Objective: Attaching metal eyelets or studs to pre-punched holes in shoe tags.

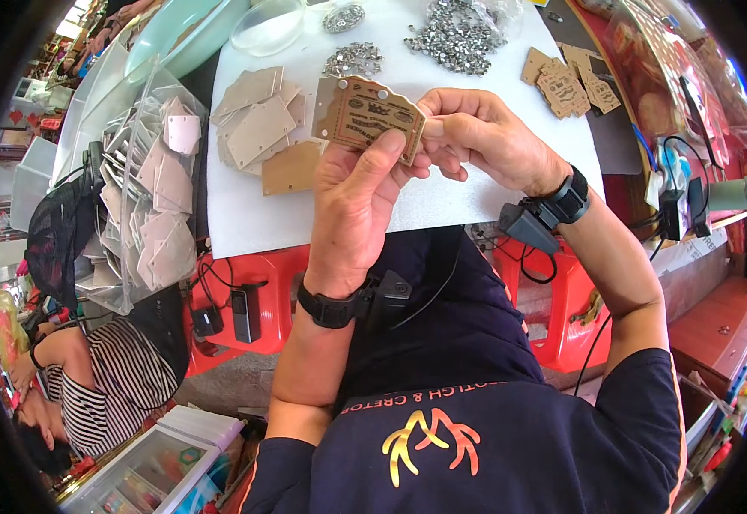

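A brown printed board (365, 116) with a wavy top edge and small shiny silver pieces at some corners is held up above the white table. My left hand (352, 193) grips it from below, thumb pressed on its printed face. At its right edge, my right hand (493, 141) has its fingers bent and pinched together; the fingertips are partly hidden, and whatever sits between them cannot be made out. Below and left of the held board lies a plain brown board (292, 168). Beside that is a loose pile of plain greyish-tan boards (258, 128).
Small silver metal pieces lie in heaps (455, 38) at the table's (442, 201) far side, near a clear dish (266, 30). Printed boards (562, 90) lie far right. A clear bin (155, 184) full of boards stands left. Another person (104, 377) in stripes is at lower left.
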Motion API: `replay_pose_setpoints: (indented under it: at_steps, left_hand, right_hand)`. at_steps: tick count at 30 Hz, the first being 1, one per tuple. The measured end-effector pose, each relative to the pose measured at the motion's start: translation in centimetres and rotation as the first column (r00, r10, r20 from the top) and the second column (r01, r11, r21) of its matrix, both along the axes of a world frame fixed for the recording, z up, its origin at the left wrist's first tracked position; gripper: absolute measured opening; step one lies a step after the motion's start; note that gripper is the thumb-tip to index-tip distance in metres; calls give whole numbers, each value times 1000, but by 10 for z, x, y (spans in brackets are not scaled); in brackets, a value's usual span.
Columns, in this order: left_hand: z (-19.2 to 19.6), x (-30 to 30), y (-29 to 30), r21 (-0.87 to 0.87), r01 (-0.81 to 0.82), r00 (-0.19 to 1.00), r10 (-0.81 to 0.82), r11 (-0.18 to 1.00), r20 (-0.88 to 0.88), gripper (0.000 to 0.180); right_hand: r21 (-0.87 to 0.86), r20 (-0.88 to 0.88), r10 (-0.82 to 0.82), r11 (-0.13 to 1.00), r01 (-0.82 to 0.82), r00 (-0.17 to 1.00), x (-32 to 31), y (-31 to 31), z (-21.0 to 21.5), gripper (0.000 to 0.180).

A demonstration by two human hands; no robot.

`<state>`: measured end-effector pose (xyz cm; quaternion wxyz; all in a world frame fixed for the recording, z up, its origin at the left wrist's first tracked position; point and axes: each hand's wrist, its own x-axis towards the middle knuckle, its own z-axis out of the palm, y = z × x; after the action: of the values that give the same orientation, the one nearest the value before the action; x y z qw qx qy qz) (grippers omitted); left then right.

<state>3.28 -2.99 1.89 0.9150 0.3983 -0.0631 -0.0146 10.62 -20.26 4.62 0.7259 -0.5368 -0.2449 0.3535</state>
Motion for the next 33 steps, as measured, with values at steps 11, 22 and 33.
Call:
replay_pose_setpoints:
  at_steps: [11,22,33]
  left_hand:
    - [4,-4,-6,125,-128,992,126,984,25,15]
    - [4,-3,-8,106,-155,987,158,982,-19,14]
    - [5,-2,-12,275,-370,925,380,887,16,19]
  right_hand:
    - [-117,41,-73,990,77,997,-1,-2,1,23]
    - [-78,164,-107,990,121,981,-5,4,3,26]
    - [-85,185,-143,983,161,972,-7,8,-5,30]
